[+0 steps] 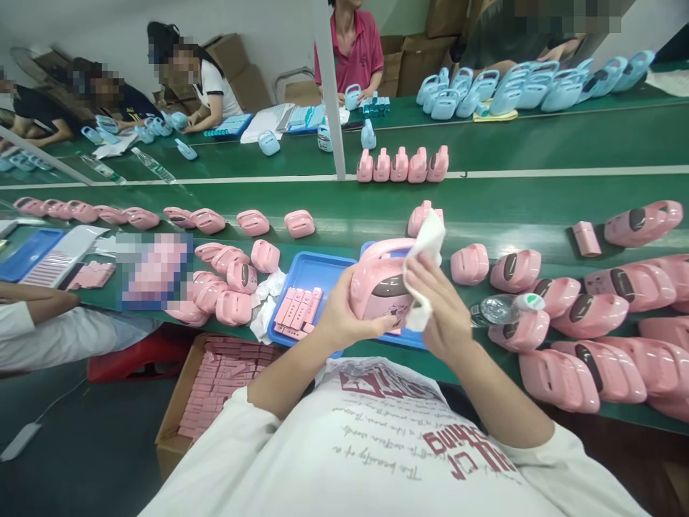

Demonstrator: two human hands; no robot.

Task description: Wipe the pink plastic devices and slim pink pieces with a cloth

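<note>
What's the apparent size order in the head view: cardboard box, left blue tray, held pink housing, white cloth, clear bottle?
1. Cardboard box
2. Left blue tray, partly covered
3. Pink housing, also partly covered
4. White cloth and clear bottle: smallest, too alike to rank

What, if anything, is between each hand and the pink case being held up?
The white cloth is between the right hand and the pink case, at the case's right side. Nothing visible stands between the left hand and the case; its grip is directly on it.
</note>
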